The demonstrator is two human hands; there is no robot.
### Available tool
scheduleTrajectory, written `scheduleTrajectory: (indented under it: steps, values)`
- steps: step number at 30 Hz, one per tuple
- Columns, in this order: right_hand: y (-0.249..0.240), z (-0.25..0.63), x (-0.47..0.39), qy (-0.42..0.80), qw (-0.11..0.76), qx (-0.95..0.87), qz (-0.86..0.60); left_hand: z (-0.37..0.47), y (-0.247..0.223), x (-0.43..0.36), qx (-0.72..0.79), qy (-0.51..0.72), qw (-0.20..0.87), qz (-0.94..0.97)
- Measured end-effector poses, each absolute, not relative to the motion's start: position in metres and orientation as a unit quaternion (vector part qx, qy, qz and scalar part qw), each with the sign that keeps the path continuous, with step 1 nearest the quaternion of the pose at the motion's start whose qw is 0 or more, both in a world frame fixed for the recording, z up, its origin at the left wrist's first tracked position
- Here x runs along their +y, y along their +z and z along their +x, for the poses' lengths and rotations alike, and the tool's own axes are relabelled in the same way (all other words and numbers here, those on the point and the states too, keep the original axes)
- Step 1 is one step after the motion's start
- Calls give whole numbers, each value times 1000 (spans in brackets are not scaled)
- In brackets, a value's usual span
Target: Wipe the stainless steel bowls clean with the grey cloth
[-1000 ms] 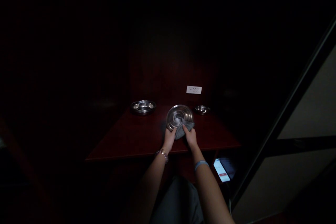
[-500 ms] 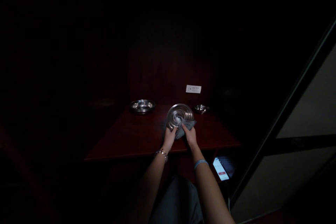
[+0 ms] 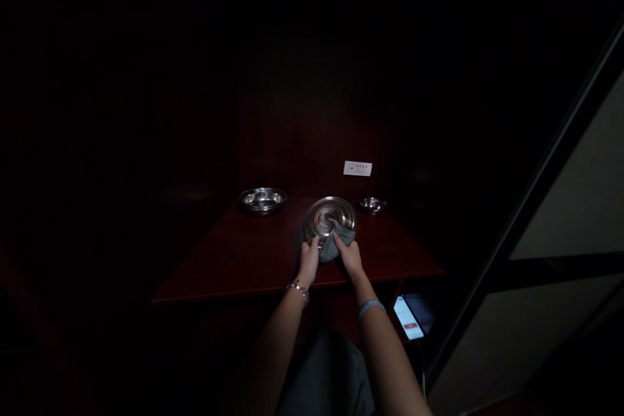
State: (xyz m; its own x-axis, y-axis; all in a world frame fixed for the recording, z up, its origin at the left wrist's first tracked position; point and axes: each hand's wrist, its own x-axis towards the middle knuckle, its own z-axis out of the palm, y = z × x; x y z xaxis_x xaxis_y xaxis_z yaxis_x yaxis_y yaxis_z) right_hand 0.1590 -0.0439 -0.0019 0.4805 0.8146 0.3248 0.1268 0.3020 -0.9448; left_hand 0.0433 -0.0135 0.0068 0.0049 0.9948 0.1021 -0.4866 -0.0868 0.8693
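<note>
A round, shiny metal lid or shallow dish [image 3: 319, 213] is tilted toward me above the table's front half; which of the two it is I cannot tell. My left hand [image 3: 309, 260] grips its lower left rim, thumb on the near face and the other fingers hidden behind. A grey cloth [image 3: 329, 249] is bunched over the lower right of the metal piece. My right hand [image 3: 350, 256] is closed on this cloth, its thumb pressing it against the metal surface.
On the dark red table [image 3: 229, 266], a wide steel bowl [image 3: 263, 201] stands at the back left and a smaller steel bowl [image 3: 373, 205] at the back right. A white socket plate [image 3: 357, 168] is on the wall. Below the right edge glows a phone [image 3: 408, 318].
The metal piece and both hands have shifted slightly left and down in view. The cloth is more bunched, its right corner no longer sticking out. The bowls have stayed put on the table.
</note>
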Motion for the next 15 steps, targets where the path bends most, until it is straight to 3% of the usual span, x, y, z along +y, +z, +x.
scheduleTrajectory:
  steps: [15]
  values:
    - [-3,156,-40,332,702,-435,-455,44,1,-9,329,645,566,395]
